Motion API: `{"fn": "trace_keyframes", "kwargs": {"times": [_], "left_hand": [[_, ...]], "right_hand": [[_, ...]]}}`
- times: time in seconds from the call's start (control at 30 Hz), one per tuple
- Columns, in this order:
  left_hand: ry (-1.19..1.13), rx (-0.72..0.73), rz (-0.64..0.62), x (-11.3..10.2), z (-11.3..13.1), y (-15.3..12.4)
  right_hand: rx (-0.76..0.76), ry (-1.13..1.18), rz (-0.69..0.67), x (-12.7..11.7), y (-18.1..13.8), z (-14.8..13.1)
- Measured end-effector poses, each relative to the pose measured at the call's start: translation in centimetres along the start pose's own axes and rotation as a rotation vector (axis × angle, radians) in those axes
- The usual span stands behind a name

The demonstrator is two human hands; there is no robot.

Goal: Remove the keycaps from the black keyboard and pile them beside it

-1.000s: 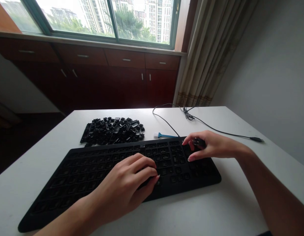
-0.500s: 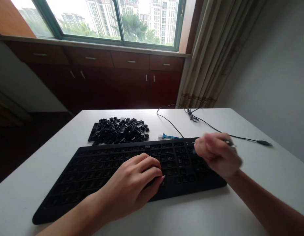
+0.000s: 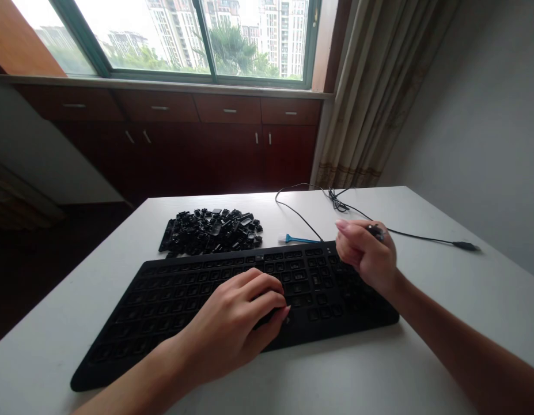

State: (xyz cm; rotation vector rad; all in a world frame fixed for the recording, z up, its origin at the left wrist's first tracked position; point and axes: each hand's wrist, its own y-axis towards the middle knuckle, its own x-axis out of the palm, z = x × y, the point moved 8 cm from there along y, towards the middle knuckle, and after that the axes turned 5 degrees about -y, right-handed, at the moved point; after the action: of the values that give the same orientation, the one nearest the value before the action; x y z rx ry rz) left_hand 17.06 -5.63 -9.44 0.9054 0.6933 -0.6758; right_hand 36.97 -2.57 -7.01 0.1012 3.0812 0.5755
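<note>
A black keyboard with its keycaps taken off lies across the white table. My left hand rests on its middle, fingers curled and pressing down on the frame. My right hand is lifted above the keyboard's right end, fingers closed round a small dark piece that looks like a keycap. A heap of loose black keycaps sits behind the keyboard.
A small blue brush lies just behind the keyboard. The keyboard's black cable runs across the table to a plug at the right. Dark red cabinets, a window and a curtain stand behind the table.
My right hand has lifted off the keyboard's right end with the small dark piece and turned upward. My left hand has stayed in place.
</note>
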Motion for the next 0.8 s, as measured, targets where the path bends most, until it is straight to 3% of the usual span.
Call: {"fn": "trace_keyframes", "kwargs": {"times": [0.13, 0.27, 0.43, 0.63, 0.8], "left_hand": [[-0.008, 0.0, -0.016, 0.0, 0.1, 0.0], [0.004, -0.003, -0.021, 0.1, 0.0, -0.2], [-0.004, 0.0, -0.014, 0.2, -0.1, -0.1], [0.015, 0.005, -0.009, 0.0, 0.1, -0.1], [0.046, 0.01, -0.028, 0.0, 0.2, -0.1]], "right_hand": [[-0.13, 0.07, -0.026, 0.6, -0.5, -2.2], [0.018, -0.1, -0.129, 1.8, -0.4, -0.3], [-0.072, 0.152, 0.004, -0.1, -0.2, -0.9], [0.081, -0.107, -0.173, 1.8, -0.9, 1.6], [0.072, -0.204, -0.183, 2.0, -1.4, 1.7]]}}
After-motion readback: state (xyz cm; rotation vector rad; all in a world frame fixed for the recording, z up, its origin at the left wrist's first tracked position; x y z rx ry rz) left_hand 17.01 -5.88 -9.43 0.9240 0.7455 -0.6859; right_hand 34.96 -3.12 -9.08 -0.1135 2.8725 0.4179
